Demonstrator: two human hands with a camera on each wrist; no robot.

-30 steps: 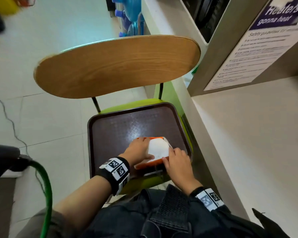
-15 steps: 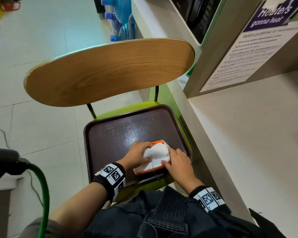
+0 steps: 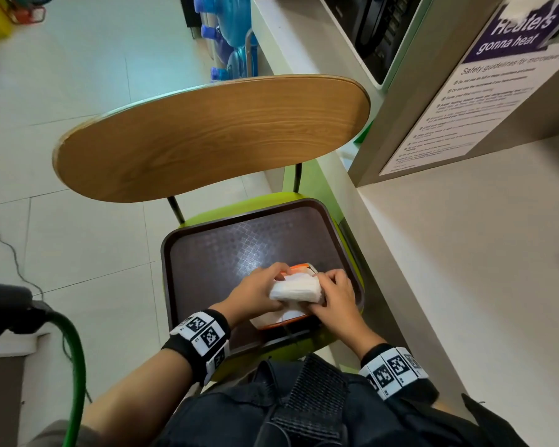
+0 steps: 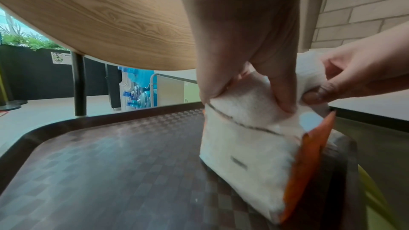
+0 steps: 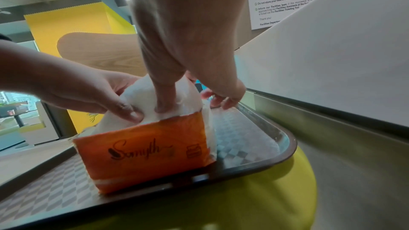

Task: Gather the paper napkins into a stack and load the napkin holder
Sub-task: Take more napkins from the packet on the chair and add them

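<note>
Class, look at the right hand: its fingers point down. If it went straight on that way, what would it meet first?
The right hand already presses its fingers into the napkin stack; further down probably lies the orange pack, then the tray.

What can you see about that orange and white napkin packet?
The orange and white soft plastic napkin packet stands on the dark brown checkered plastic tray, near its front right corner. Its orange face carries dark script lettering and a small pictogram; its side is white. Its top is open, and a thick wad of white paper napkins sticks out. The left hand and the right hand both grip that wad with curled fingers.
</note>
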